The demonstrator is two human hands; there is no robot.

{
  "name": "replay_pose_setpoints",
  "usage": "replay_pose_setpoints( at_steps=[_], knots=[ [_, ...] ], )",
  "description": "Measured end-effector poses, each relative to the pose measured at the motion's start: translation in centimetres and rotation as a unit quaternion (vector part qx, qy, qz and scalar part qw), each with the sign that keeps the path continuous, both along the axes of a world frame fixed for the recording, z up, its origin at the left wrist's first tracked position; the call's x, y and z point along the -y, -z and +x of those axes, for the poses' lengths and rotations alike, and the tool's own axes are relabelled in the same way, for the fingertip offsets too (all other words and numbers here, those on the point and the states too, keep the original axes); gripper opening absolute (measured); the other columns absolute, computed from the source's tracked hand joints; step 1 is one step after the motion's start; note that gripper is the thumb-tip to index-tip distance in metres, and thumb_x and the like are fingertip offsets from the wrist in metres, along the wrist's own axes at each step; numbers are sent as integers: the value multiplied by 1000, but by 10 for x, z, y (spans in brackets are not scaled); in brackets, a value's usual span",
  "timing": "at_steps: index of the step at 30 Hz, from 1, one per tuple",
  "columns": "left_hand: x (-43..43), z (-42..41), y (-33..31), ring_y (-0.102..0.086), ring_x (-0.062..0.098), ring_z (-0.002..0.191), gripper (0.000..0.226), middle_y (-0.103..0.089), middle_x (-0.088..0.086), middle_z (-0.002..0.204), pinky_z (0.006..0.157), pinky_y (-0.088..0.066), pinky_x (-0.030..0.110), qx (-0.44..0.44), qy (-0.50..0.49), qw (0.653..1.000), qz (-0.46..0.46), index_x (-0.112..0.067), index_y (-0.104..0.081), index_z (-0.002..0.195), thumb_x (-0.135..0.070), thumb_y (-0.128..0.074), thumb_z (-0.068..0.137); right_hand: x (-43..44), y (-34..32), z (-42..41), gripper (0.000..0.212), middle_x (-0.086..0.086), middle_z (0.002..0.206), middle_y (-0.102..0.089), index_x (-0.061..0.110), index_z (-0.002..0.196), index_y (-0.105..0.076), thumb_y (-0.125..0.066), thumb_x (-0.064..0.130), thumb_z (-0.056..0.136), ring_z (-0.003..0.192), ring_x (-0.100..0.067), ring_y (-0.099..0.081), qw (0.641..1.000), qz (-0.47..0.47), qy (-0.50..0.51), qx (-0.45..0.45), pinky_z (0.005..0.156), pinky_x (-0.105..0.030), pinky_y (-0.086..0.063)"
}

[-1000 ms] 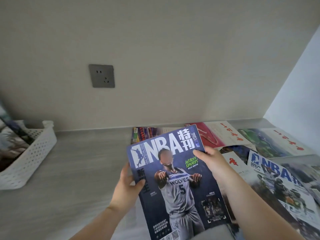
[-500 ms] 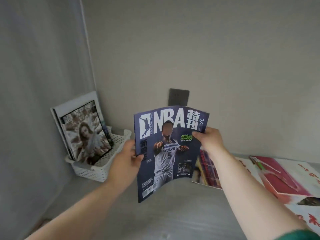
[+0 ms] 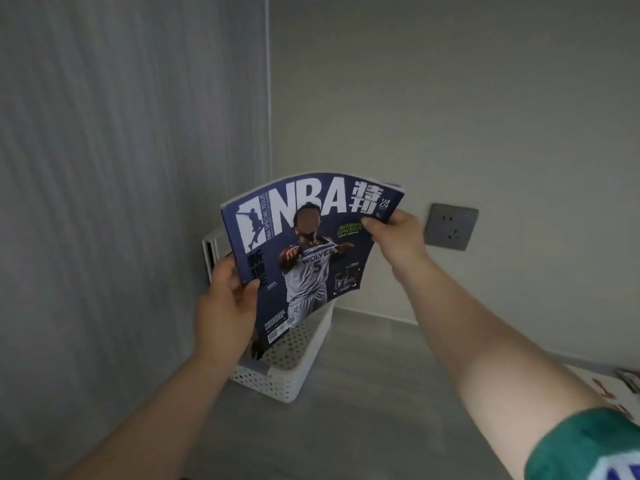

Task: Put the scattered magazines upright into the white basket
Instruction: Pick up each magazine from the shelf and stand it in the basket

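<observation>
Where the grey wood-grain counter (image 3: 363, 410) meets a corner of two plain walls, a grey wall socket (image 3: 451, 226) sits on the back wall and a white perforated basket (image 3: 298, 368) stands tucked against the side wall on the left. At the far right edge of the counter, a corner of other magazines (image 3: 623, 389) with red marks just shows. Compared with half a second ago, the view has swung left and closer: the socket now lies to the right of the held magazine rather than behind it, the basket is directly under the magazine, and the upright photo magazine in the basket is now almost wholly hidden, only a white edge (image 3: 209, 252) peeking out behind. The blue magazine (image 3: 304, 258) is held upright above the basket, cover facing the camera, its long axis running top to bottom and leaning slightly, title edge up, lower corner dipping into the basket's opening. The left hand (image 3: 225, 306) is clamped on its left edge, and the right hand (image 3: 394, 237) pinches its upper right edge, bowing the cover.
</observation>
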State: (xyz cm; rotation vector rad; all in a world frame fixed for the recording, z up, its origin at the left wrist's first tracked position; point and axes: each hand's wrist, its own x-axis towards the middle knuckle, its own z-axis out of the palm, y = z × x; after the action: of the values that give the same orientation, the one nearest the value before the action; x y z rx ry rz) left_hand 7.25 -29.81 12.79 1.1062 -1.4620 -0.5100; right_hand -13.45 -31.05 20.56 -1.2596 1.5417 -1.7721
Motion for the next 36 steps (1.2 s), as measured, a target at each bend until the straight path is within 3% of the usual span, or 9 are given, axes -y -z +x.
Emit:
replay_pose_setpoints(
  at_steps=[8,16,18,21,24,27,29,32,36],
  knots=[
    [22,18,48,-65,28,95,24,-69,12,101,80,-52,47,2,-46,995,94,-9,-50,105,-4,-56,82,62,51,28,23,-5,90,-59,-2,102,-62,-55,-5,81,61,-2,-51,996,71,-45,9,45,-2,-41],
    [42,19,71,-65,30,88,21,-69,19,98,73,-49,35,6,-85,988,125,-2,-52,101,-1,-58,81,94,88,39,31,-13,102,-61,-2,109,-57,-54,-7,79,67,-8,-52,991,121,-45,20,49,-4,-43],
    [46,17,72,-66,32,85,20,-70,20,94,74,-50,39,7,-97,988,122,-2,-53,100,-1,-58,80,98,97,43,51,-10,122,-53,3,126,-42,-58,-3,78,92,-15,-56,993,114,-40,0,75,-3,-46],
    [47,14,74,-62,26,73,17,-68,13,83,69,-49,35,17,-114,988,101,-1,-57,95,-1,-60,78,95,111,56,78,-7,148,-28,14,141,-19,-64,11,77,134,-23,-29,991,128,3,-43,113,-37,-26],
    [47,13,74,-53,21,65,10,-54,4,78,64,-38,28,27,-141,987,76,2,-61,85,-1,-64,76,85,123,74,73,-8,141,-37,20,138,-26,-66,12,77,123,-16,-44,989,109,-99,-34,106,-33,-34],
    [52,15,73,-48,22,63,6,-51,6,74,63,-34,27,34,-151,984,88,2,-59,78,-2,-64,76,80,132,95,77,0,142,-36,24,142,-14,-62,20,83,128,-12,-35,946,174,-269,-53,107,-24,-28],
    [53,16,73,-48,22,64,7,-52,6,71,62,-33,27,40,-143,985,91,1,-58,77,-3,-63,77,81,133,106,73,9,129,-40,26,142,-13,-58,21,85,118,-4,-36,927,180,-323,-67,90,-4,-28],
    [50,16,74,-49,21,66,9,-52,3,74,58,-35,27,53,-142,985,80,0,-57,85,-6,-61,80,83,132,116,67,23,108,-41,29,141,-15,-55,20,87,111,-1,-38,922,180,-338,-57,70,7,-32],
    [40,16,80,-57,26,70,22,-55,0,79,62,-46,36,44,-121,988,82,-5,-51,102,-7,-58,81,88,134,117,67,10,131,-44,31,141,-14,-53,23,88,113,-1,-38,921,192,-336,-44,93,-13,-33]
  ],
)
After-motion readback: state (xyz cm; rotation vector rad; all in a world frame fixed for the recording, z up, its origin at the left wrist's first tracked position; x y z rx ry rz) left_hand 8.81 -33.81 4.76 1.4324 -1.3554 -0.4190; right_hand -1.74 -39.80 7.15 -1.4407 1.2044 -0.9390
